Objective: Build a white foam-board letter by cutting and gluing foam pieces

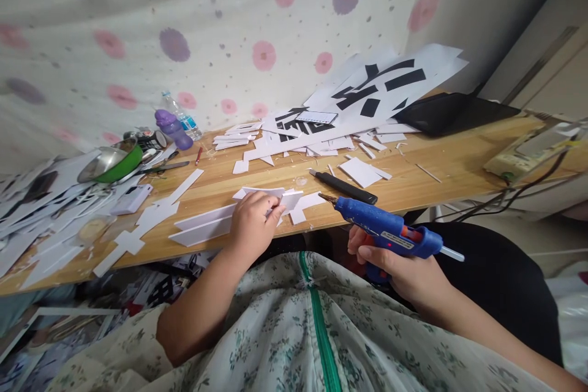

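My right hand (404, 269) is closed around a blue hot glue gun (390, 234), whose nozzle points left toward the table edge. My left hand (252, 220) rests on a white foam-board piece (215, 223) at the front edge of the wooden table (459, 159), fingers curled and pinching its folded white end (287, 199). The glue gun tip is a short way right of that piece, not touching it.
A black utility knife (344, 187) lies behind the glue gun. White offcuts and sheets with black characters (367, 95) cover the back. A green-and-steel bowl (113, 162), purple bottle (173, 128) and water bottle stand at the left. A power strip with cables (528, 156) sits right.
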Demonstrator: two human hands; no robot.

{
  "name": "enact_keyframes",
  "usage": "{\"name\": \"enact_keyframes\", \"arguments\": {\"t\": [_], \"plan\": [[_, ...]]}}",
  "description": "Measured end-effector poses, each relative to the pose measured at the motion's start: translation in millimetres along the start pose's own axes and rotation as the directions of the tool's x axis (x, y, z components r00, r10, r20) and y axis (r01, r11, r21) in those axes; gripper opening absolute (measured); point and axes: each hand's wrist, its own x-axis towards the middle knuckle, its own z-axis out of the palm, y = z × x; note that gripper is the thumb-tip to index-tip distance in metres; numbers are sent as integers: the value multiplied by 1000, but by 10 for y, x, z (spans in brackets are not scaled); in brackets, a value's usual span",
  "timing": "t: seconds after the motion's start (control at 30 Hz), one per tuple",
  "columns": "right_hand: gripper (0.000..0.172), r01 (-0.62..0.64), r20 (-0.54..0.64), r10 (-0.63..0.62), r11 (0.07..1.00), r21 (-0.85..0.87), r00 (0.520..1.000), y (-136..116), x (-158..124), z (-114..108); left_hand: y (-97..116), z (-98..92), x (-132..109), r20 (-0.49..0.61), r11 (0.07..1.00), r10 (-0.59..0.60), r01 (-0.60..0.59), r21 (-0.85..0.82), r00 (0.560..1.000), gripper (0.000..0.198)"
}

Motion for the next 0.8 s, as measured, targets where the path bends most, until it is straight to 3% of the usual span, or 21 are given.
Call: {"name": "enact_keyframes", "arguments": {"t": [0.2, 0.4, 0.6, 0.8], "plan": [[20, -11, -7, 11, 1000, 19, 1000, -45, -8, 5, 74, -74, 105, 37, 999, 20, -18, -51, 999, 12], [20, -2, -8, 3, 1000, 22, 1000, -56, -19, 10, 68, -93, 230, 52, 974, -81, 90, -208, 995, 3], [20, 23, 3, -23, 1000, -20, 1000, -66, -14, -1, 65, -54, 248, 60, 937, -99, 113, -331, 993, 38], [19, 24, -9, -24, 1000, -6, 1000, -16, -7, -10, 98, -14, 132, -39, 930, -188, 165, -329, 981, 24]]}}
